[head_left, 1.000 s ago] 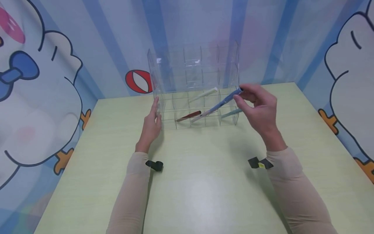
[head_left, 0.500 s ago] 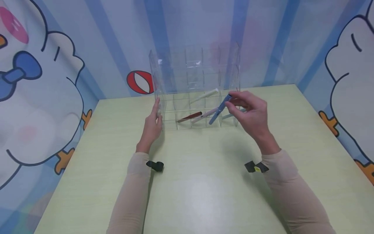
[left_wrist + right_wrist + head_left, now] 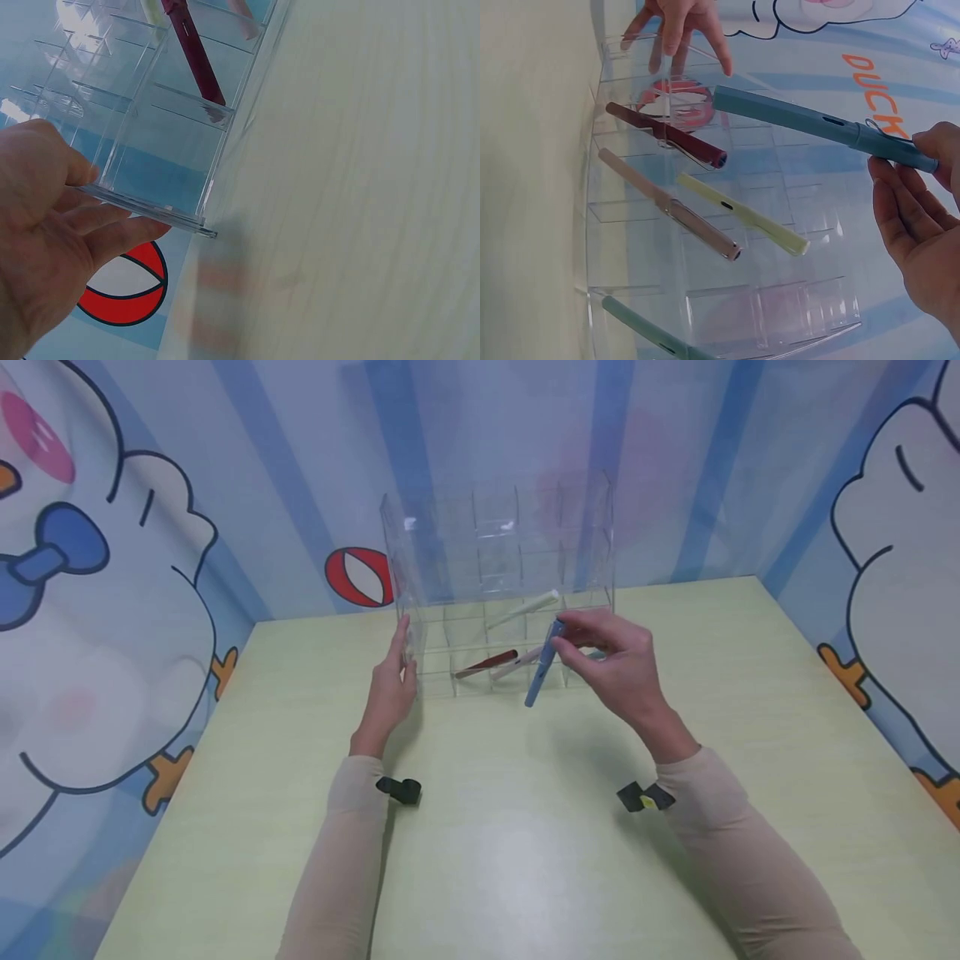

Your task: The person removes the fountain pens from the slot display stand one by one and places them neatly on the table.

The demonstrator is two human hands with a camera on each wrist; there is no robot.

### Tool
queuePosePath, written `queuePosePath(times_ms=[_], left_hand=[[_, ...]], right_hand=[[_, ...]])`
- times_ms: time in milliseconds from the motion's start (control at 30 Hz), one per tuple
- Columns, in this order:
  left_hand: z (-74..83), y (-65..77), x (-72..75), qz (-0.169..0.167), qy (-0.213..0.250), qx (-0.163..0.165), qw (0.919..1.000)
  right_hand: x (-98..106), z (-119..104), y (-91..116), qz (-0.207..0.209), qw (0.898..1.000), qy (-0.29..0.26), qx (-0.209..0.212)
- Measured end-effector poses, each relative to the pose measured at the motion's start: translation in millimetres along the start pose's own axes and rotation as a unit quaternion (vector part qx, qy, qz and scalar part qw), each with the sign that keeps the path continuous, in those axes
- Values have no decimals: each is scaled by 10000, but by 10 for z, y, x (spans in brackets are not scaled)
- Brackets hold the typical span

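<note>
Head view: a clear plastic rack stands on a pale table, just right of the left hand, which holds its side. The right hand pinches a blue pen near one end; the pen slants down before the rack. Between the hands, tilted in rack compartments, are a dark red pen, a pink pen and a pale yellow pen. The right hand hides part of the rack.

Left wrist view: thumb and fingers straddle the rack's side panel; a printed ball shows beside the fingers.

Right wrist view: the blue pen is apart from the racked pens, including a green pen.
</note>
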State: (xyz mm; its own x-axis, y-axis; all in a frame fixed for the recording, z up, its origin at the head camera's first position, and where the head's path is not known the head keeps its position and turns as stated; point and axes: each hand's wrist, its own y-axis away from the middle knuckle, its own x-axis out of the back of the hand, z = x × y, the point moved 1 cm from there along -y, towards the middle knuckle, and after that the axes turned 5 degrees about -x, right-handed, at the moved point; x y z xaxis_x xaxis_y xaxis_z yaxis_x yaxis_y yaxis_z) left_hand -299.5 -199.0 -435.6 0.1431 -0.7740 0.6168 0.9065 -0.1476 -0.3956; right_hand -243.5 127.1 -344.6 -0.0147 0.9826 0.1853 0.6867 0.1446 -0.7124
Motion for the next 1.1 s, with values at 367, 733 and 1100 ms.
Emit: queuePosePath(times_ms=[367,733,1100], left_hand=[[12,10,-3,44,18,-89,9999],[2,16,-6,69,10,-90,9999],[-5,4,-11,72,14,-41,10000]], right_hand=[[-176,-180,47,-288,9979,392,-423],[-304,214,139,-444,9910,526,-1152],[-361,309,185,-810,9698,846,-2138]])
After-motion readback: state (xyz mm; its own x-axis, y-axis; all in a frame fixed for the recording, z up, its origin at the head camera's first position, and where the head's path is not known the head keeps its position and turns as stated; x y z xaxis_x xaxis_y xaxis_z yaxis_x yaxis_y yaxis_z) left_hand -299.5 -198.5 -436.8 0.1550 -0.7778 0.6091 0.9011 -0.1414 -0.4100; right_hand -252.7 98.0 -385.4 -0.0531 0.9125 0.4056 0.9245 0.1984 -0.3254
